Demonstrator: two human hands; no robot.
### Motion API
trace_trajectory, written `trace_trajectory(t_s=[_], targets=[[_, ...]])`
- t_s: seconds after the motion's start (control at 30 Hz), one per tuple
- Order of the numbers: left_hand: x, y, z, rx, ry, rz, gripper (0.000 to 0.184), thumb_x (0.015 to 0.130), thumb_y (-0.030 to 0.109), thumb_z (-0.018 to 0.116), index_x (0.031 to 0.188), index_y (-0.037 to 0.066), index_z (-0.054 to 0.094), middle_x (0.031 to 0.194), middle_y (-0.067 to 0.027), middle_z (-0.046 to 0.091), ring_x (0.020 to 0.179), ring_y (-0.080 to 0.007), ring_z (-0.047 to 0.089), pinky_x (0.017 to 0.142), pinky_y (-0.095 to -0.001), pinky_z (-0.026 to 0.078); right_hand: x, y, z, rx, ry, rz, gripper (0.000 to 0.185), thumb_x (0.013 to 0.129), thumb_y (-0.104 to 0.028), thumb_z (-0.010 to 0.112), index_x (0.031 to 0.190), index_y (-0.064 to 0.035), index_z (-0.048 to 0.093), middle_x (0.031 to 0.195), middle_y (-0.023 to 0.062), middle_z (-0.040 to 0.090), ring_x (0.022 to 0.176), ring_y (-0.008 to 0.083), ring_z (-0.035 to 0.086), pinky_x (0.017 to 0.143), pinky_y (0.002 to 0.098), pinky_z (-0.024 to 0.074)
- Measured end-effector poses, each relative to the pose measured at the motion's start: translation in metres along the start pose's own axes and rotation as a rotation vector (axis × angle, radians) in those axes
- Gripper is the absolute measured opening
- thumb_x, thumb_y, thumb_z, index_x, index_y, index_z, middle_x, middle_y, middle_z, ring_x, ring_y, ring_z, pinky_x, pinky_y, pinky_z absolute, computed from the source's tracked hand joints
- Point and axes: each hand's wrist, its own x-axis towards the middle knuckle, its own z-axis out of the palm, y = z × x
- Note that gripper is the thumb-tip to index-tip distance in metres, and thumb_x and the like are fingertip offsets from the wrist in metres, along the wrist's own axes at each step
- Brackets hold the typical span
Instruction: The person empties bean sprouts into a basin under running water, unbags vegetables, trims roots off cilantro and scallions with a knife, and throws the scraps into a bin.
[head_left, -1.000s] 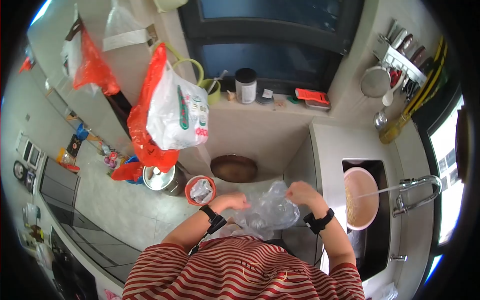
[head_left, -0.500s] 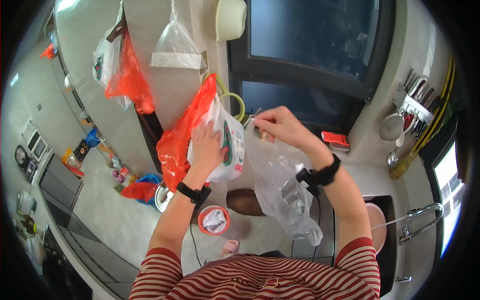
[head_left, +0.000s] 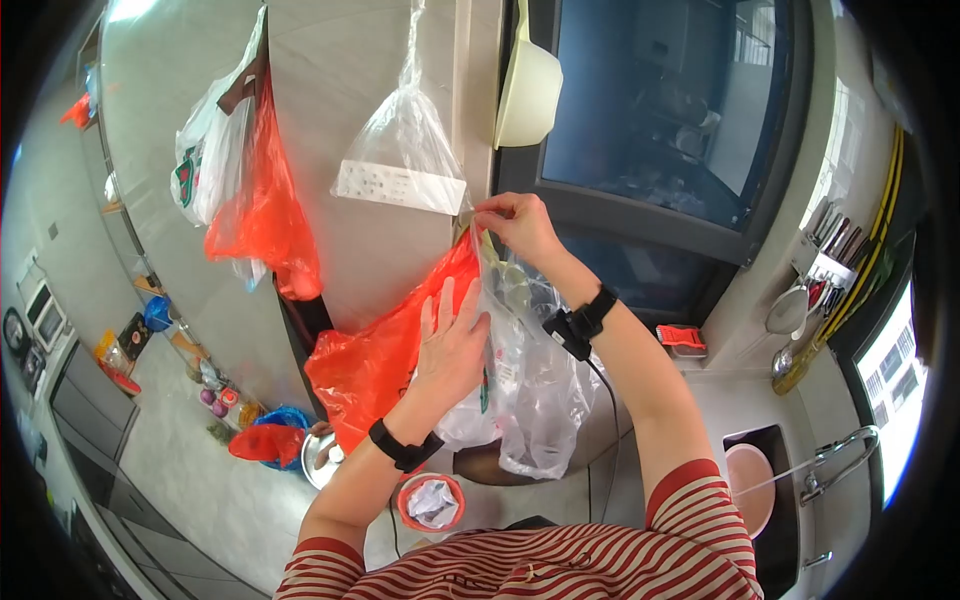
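Note:
My left hand [head_left: 451, 345] lies with spread fingers against the red plastic bag [head_left: 365, 375] hanging by the wall corner. My right hand [head_left: 520, 228] is raised, its fingers pinched on the top of the clear plastic bag [head_left: 545, 400]. That bag hangs down in front of the white bag [head_left: 468, 420] and to the right of the red one. Above my right hand, a tied clear bag with a white box [head_left: 400, 187] hangs on the wall.
More bags [head_left: 262, 215] hang at the left. A pale scoop [head_left: 530, 95] hangs beside the window. Below stand a lined red bin [head_left: 431, 502] and a pot [head_left: 322, 458]. Water runs into a pink basin [head_left: 750, 490] in the sink, right.
Both hands have risen from waist level to the hanging bags, my right carrying the clear bag. My left hand has come to rest on the red bag. The view has tilted up.

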Motion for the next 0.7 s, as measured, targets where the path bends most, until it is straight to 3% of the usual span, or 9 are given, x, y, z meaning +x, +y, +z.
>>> trace_trajectory(t_s=[0.23,0.3,0.33,0.4,0.43,0.6,0.67,0.7], targets=[[0.006,-0.016,-0.004,-0.024,-0.013,0.014,0.037,0.065,0.006,0.061,0.101,-0.001,0.058,0.136,-0.0165,0.033,0.127,-0.0412,0.027,0.099,-0.0574,0.024,0.002,0.04,0.02,0.378,0.02,0.303,0.01,0.073,-0.007,0.068,0.081,-0.0002,0.068,0.068,0.0126,0.063,0.055,0.0154,0.055,0.051,0.0279,0.0441],[0.006,-0.019,-0.002,-0.037,-0.006,0.017,0.033,0.067,0.004,0.059,0.099,-0.003,0.057,0.134,-0.0178,0.035,0.125,-0.0416,0.03,0.099,-0.0576,0.025,-0.016,0.041,0.026,-0.148,0.227,-0.242,0.011,0.075,-0.005,0.063,0.084,0.0012,0.065,0.072,0.013,0.061,0.058,0.0161,0.058,0.05,0.0281,0.0463],[0.004,-0.022,0.003,-0.021,-0.019,0.02,0.039,0.064,0.006,0.061,0.102,-0.001,0.057,0.135,-0.0169,0.034,0.126,-0.0414,0.028,0.099,-0.0574,0.025,-0.026,0.04,0.028,-0.152,0.227,-0.243,0.011,0.075,-0.005,0.063,0.084,0.0012,0.065,0.072,0.013,0.061,0.058,0.0161,0.058,0.05,0.0281,0.0463],[0.002,-0.023,0.009,-0.011,-0.044,0.022,0.045,0.061,0.008,0.064,0.105,0.001,0.056,0.135,-0.016,0.034,0.126,-0.0412,0.026,0.098,-0.0573,0.024,-0.048,0.017,0.028,-0.751,0.124,-0.499,0.014,0.075,-0.004,0.057,0.088,0.0019,0.061,0.078,0.0121,0.056,0.064,0.0216,0.061,0.054,0.0313,0.0497],[0.001,-0.024,0.011,-0.018,-0.042,0.02,0.047,0.061,0.009,0.064,0.107,0.0,0.056,0.135,-0.016,0.035,0.126,-0.0411,0.027,0.099,-0.0569,0.025,-0.048,0.015,0.028,-0.824,0.096,-0.566,0.018,0.074,-0.004,0.053,0.09,0.0024,0.058,0.081,0.0118,0.052,0.069,0.0266,0.061,0.057,0.035,0.0515],[0.003,-0.025,0.01,-0.063,-0.072,0.011,0.044,0.066,0.008,0.06,0.108,-0.003,0.055,0.134,-0.017,0.036,0.126,-0.0408,0.029,0.098,-0.0578,0.026,-0.021,-0.006,0.005,-0.84,-0.015,-0.665,0.013,0.072,-0.003,0.055,0.083,0.0035,0.059,0.079,0.0123,0.055,0.069,0.0263,0.061,0.058,0.034,0.051],[0.002,-0.028,0.014,-0.017,-0.08,-0.004,0.055,0.06,0.012,0.067,0.112,0.0,0.054,0.136,-0.0132,0.034,0.129,-0.0376,0.025,0.1,-0.0561,0.025,-0.008,0.002,0.0,-0.331,-0.032,-0.495,0.012,0.07,0.001,0.061,0.082,0.0002,0.064,0.074,0.0079,0.059,0.061,0.0209,0.058,0.053,0.0289,0.0463],[0.002,-0.028,0.013,-0.025,-0.086,-0.01,0.055,0.06,0.012,0.067,0.112,0.0,0.054,0.136,-0.0122,0.034,0.13,-0.0363,0.023,0.1,-0.0564,0.025,-0.003,0.005,0.0,-0.331,-0.033,-0.488,0.012,0.07,0.001,0.061,0.082,0.0002,0.064,0.074,0.0079,0.059,0.061,0.0209,0.058,0.053,0.0289,0.0463]])
